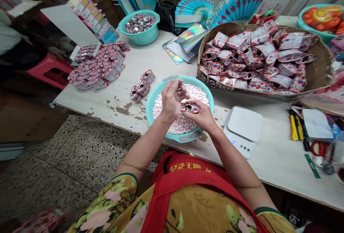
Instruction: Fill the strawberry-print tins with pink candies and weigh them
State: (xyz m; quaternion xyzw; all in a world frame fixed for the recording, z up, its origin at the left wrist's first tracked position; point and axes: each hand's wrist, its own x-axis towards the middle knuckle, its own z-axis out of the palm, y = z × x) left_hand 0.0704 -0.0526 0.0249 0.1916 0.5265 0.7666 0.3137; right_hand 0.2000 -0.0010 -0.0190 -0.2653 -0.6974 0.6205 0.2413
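Both of my hands are over a turquoise basin (151, 106) of small white and pale pink candies (198, 91). My right hand (202, 115) grips a small printed packet (191, 108), its dark round opening facing up. Cupped beside the packet's left end is my left hand (173, 98), fingers curled with the palm turned toward my right hand; whether it holds any candies is hidden. Several similar packets (143, 88) stand on the table just left of the basin.
A cardboard box (319, 52) of packets lies behind right, a white scale (245, 124) nearer. Packets (99, 66) are heaped at left. Another turquoise bowl (145, 36) holds round pieces. Knives (293, 125), scissors (319, 149) and a green strip (312, 166) lie at right.
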